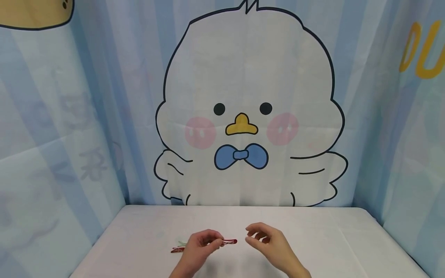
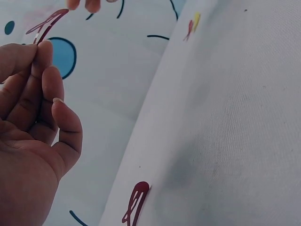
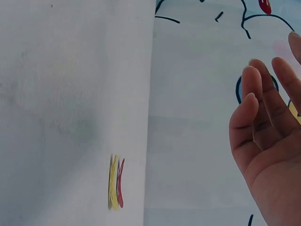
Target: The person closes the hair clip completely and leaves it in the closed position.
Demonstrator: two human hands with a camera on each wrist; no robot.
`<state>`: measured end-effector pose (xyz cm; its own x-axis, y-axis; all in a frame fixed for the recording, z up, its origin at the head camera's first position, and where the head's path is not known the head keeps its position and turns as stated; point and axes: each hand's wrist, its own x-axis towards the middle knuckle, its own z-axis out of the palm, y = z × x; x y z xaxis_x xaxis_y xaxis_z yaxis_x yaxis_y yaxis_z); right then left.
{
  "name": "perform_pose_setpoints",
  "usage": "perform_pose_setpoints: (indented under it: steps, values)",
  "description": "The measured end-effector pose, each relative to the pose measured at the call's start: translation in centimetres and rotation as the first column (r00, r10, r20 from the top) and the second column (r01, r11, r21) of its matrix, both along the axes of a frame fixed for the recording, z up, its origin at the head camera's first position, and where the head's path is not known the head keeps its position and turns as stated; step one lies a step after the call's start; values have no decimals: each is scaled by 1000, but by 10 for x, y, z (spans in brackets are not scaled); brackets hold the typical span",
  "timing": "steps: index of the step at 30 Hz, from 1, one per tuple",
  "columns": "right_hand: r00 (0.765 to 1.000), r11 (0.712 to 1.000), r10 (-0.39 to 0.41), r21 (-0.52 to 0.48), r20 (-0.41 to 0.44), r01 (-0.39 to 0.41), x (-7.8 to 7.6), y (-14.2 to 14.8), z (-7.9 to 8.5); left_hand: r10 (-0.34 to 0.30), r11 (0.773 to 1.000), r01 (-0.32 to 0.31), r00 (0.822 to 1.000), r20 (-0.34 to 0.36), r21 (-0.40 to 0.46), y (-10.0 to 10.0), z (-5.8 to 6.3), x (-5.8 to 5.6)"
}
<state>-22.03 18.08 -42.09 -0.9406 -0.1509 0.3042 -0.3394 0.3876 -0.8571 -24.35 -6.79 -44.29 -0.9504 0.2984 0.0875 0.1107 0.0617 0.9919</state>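
Note:
My left hand pinches one end of a dark red snap hair clip between thumb and fingers. In the left wrist view, the inner tongue of this clip stands away from its frame. Facing it from the right, my right hand holds nothing, its fingers loosely bent and a short gap from the clip's rounded end. Another red hair clip lies on the table just left of my left hand, beside a pale green one.
A white-covered table lies under both hands. On it, a yellow hair clip and a red one rest side by side in the right wrist view. Behind the table hangs a striped blue curtain with a cartoon chick.

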Motion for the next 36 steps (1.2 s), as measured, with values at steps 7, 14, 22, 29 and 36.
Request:
perform_pose_setpoints:
  steps: [7,14,22,29,36]
  values:
    - [999,998,41,-44,-16,-41,2,-9,-2,-8,999,8,1000,14,31,3,-2,1]
    - [996,997,71,-33,-55,-73,3,-16,-7,-4,998,4,1000,11,57,7,-1,4]
    - [990,987,121,-95,-67,-127,5,-22,-9,5,999,-4,1000,-19,52,10,-2,4]
    - [994,990,110,-86,-2,-110,6,-23,-9,6,998,-4,999,-35,61,13,-2,5]
    - [995,988,97,-121,-18,-99,7,-26,-11,-2,998,4,1000,-28,57,14,-4,5]
